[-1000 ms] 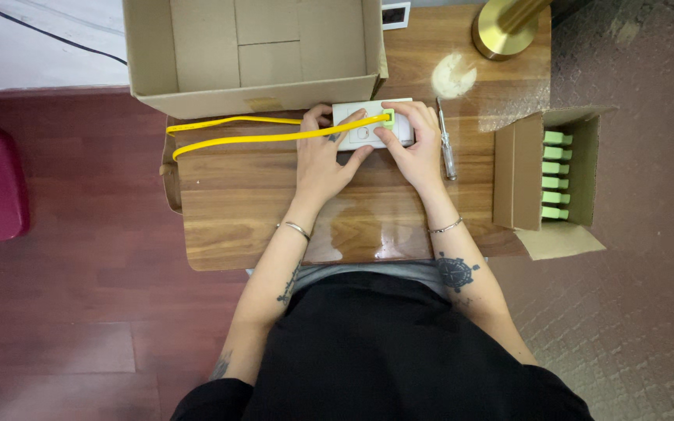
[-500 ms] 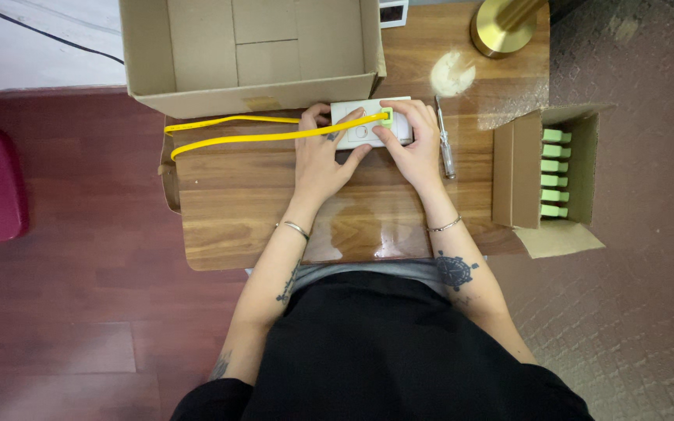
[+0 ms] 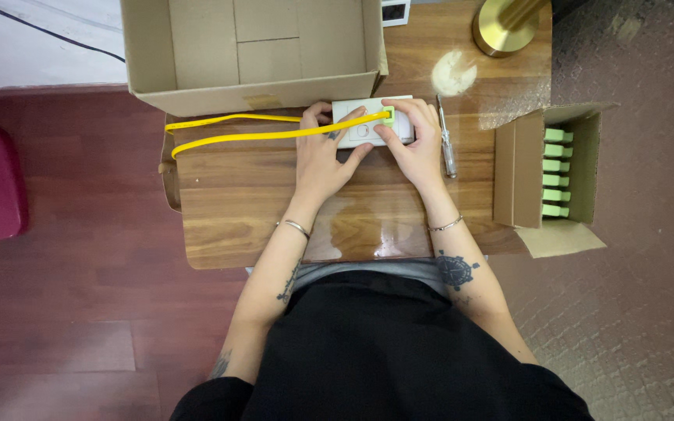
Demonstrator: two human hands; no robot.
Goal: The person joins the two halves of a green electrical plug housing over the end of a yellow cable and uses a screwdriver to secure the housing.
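The small white rectangular plastic box (image 3: 374, 121) lay at the far middle of the glossy brown wooden table (image 3: 235, 203), just near of the large open cardboard carton (image 3: 255, 54). Compared with half a second before, little had changed: the box sat in the same spot and both hands remained on it. The left hand (image 3: 323, 156) lay flat over the box's left part, fingers spread. The right hand (image 3: 415, 144) covered its right part, its thumb pressed near the green plug (image 3: 388, 117) seated in the top of the box; whether the fingers pinched the plug, I could not tell. The yellow flat cable (image 3: 259, 132) ran left from the plug, looped at the table's left edge, just as earlier. A slim grey screwdriver (image 3: 447, 140) lay just right of the right hand. Farther right stood a small open cardboard box (image 3: 520, 168) holding a row of green pieces (image 3: 555, 171).
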